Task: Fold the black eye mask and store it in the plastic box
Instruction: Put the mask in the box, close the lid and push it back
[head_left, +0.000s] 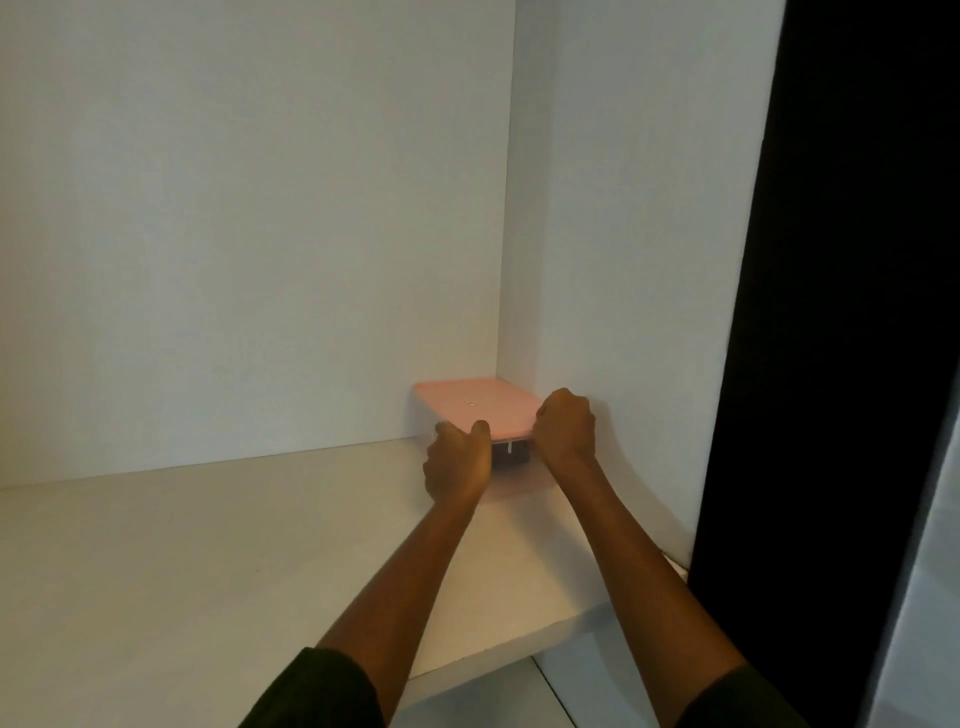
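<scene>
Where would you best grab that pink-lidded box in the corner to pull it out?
Probably its near corners, from the front, as the left hand and right hand do. The plastic box sits in a corner, back wall behind, side wall on its right, leaving only front and left free.

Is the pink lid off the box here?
No, the lid lies flat on the box, with the left hand and right hand gripping its near edge.
</scene>
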